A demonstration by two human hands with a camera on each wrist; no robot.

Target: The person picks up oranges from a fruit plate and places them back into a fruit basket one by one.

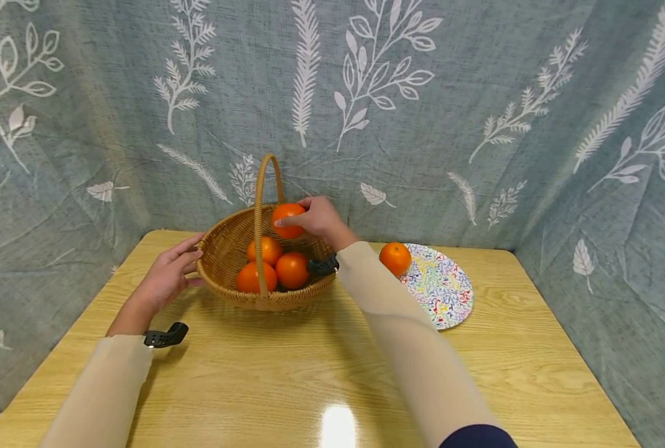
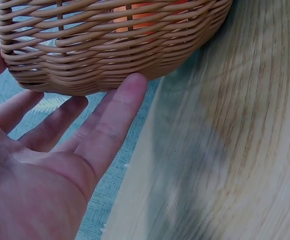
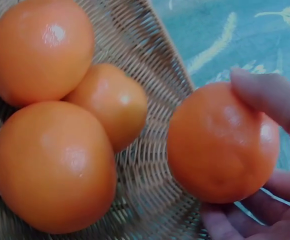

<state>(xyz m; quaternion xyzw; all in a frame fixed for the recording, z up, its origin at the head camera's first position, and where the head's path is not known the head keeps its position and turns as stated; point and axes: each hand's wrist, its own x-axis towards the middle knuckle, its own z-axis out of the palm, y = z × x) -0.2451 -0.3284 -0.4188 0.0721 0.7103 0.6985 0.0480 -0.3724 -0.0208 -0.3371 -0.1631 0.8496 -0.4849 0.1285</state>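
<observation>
In the head view my right hand (image 1: 322, 219) holds an orange (image 1: 287, 221) over the far right part of a wicker basket (image 1: 220, 255). The right wrist view shows the thumb on top of this orange (image 3: 222, 145) and fingers beneath it. Three more oranges lie together in the basket, one (image 1: 292, 270) at the right and another (image 1: 256, 277) at the front, the third (image 1: 266, 249) behind them. At the basket's left end rests my left hand (image 1: 167, 277); its fairly straight fingers (image 2: 120, 115) touch the outside of the weave in the left wrist view.
Right of the basket, a plate (image 1: 450, 292) with a colourful squiggle pattern lies on the wooden table (image 1: 254, 373), partly behind my right sleeve. One orange (image 1: 395, 258) is at its left edge. An arched handle (image 1: 260, 205) spans the basket. Grey-blue curtains (image 1: 332, 124) enclose the table's back and sides.
</observation>
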